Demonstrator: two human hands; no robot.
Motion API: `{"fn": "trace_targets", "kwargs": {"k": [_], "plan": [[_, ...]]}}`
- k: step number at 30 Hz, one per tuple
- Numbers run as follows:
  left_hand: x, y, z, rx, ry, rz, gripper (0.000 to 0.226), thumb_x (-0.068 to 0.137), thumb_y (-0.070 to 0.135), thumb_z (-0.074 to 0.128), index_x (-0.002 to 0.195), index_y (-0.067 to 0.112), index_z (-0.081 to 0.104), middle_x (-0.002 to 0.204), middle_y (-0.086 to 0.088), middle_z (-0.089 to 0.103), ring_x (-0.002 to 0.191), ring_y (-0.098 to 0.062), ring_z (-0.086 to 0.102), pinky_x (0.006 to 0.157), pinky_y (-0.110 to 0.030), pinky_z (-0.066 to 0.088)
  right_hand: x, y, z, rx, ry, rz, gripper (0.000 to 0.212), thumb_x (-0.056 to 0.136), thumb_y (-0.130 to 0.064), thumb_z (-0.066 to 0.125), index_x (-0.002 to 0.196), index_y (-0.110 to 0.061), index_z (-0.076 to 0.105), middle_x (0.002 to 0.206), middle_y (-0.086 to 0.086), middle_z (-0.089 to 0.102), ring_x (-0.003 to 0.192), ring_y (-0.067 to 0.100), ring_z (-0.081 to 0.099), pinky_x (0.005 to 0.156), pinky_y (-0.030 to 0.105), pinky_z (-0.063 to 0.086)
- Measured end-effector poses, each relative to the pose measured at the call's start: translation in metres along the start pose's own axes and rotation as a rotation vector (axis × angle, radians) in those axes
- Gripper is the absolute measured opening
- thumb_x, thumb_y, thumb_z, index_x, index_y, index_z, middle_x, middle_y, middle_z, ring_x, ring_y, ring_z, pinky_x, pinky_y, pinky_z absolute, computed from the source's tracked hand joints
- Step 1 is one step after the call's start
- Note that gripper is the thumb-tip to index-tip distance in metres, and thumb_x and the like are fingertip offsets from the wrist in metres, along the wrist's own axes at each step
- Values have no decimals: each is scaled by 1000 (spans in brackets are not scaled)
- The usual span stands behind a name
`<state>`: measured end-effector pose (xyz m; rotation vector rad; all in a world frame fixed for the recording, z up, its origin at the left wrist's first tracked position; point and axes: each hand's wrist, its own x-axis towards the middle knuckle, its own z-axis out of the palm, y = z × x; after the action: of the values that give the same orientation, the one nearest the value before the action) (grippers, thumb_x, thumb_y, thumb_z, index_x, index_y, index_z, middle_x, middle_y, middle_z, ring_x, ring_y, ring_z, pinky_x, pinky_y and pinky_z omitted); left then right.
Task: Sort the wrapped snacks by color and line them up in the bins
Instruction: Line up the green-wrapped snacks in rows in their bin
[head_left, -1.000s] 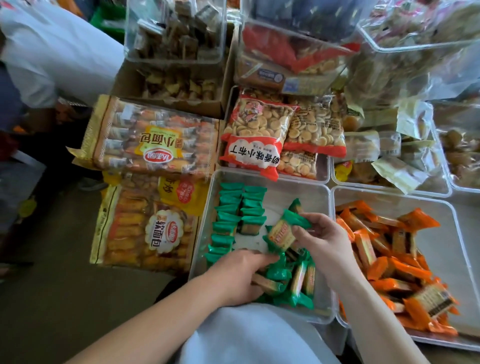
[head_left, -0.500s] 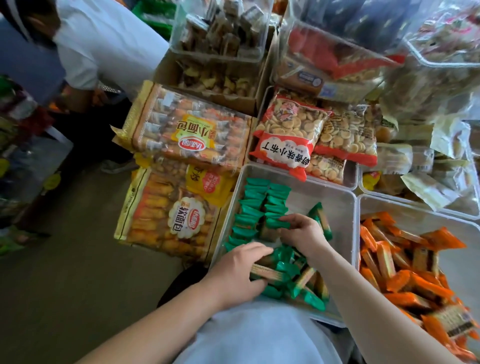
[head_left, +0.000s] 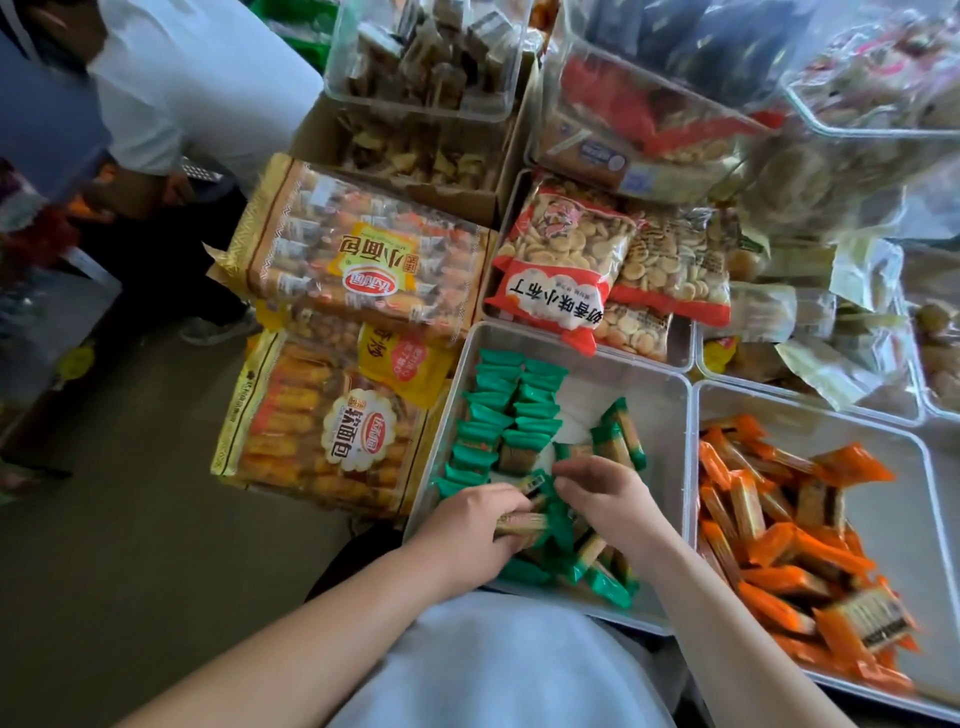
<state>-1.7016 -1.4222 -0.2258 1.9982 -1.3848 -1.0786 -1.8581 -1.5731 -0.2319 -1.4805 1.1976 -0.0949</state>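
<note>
Snacks (head_left: 602, 587) in green wrappers lay heaped at six o'clock in the clear bin (head_left: 687, 467). Left grip (head_left: 467, 525) curled round one bar (head_left: 519, 521); right grip (head_left: 608, 499) curled beside it, its hold hidden. At eleven o'clock, neat rows (head_left: 493, 410) could topple if knuckles brushed them.

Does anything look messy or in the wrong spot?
No colour looks mixed up. But the orange snacks lie in a jumbled heap in their bin, not lined up, and two green snacks lie crooked beside the neat green rows.
</note>
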Motion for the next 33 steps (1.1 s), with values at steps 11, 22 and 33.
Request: {"fn": "trace_targets", "kwargs": {"k": [11,22,33], "plan": [[2,4,0,-111,60,-172,17,98,41,66,111,36,57,99,13,70,89,-7,65,73,-25,51,-2,4,5,-329,-123,-116,45,88,-3,69,128,-24,71,120,-9,69,114,10,65,105,30,53],[-2,8,-18,-452,249,-306,25,92,13,69,113,27,65,105,7,70,96,-7,67,70,-18,56,5,-8,8,-538,-98,-230,41,84,-25,86,123,-28,73,123,-13,68,111,13,66,95,22,51],[11,22,-28,-635,321,-338,32,91,9,74,113,32,71,111,9,72,96,-10,73,75,-34,65,-33,-45,-68,-471,363,-229,32,86,-27,83,116,-26,73,110,-7,51,87,-1,61,66,10,45]]}}
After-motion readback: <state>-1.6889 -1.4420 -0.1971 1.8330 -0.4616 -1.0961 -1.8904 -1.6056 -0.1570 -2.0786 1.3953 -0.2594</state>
